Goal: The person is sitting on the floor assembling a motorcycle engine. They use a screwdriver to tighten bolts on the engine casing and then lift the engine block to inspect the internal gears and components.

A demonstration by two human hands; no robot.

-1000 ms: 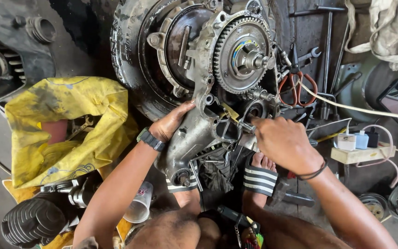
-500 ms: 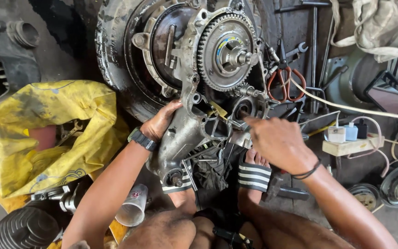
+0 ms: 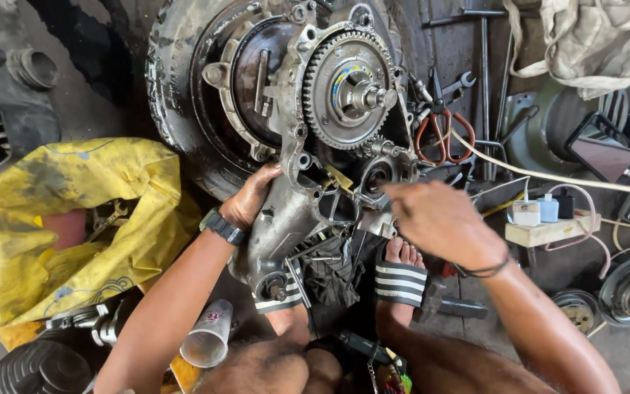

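A greasy metal engine casing (image 3: 286, 219) with a large toothed gear (image 3: 348, 84) lies on the floor against a black tyre (image 3: 176, 95). My left hand (image 3: 249, 201), wearing a dark watch, grips the casing's left edge. Over the casing's right side, by a round opening (image 3: 377, 175), my right hand (image 3: 435, 219) pinches something small with closed fingers; what it pinches is hidden. A black band circles that wrist. My feet in striped sandals (image 3: 399, 281) rest below the casing.
A dirty yellow bag (image 3: 74, 219) with tools lies at the left. Red-handled scissors (image 3: 442, 135), wrenches and a white cable (image 3: 548, 175) sit to the right, near a power strip (image 3: 548, 230). A plastic cup (image 3: 209, 335) and a hammer (image 3: 450, 303) lie near my legs.
The view has shifted slightly over the casing. My right hand has moved a little left, fingers reaching toward the round opening. My left hand keeps its grip.
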